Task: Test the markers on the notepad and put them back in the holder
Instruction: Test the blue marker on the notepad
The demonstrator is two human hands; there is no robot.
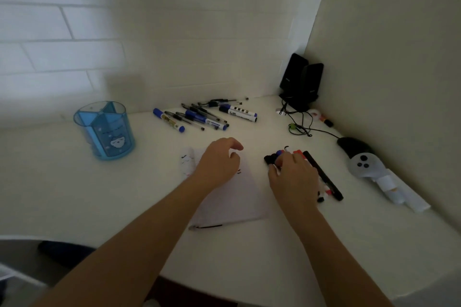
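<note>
A white notepad (237,197) lies mid-desk with a few small ink marks near its top. My left hand (219,162) rests on its upper part, fingers loosely curled and holding nothing. To the right, my right hand (291,174) closes over a bundle of markers (321,174) with black, red and blue caps lying on the desk. The empty blue translucent holder (106,129) stands at the left. Several blue markers and pens (204,114) lie scattered at the back.
Two black speakers (301,82) stand in the back right corner with cables (299,127) trailing forward. A black mouse (354,146) and a white controller (366,164) lie along the right wall. A crumpled white tissue (187,162) sits left of the notepad, and a pen (207,227) below it.
</note>
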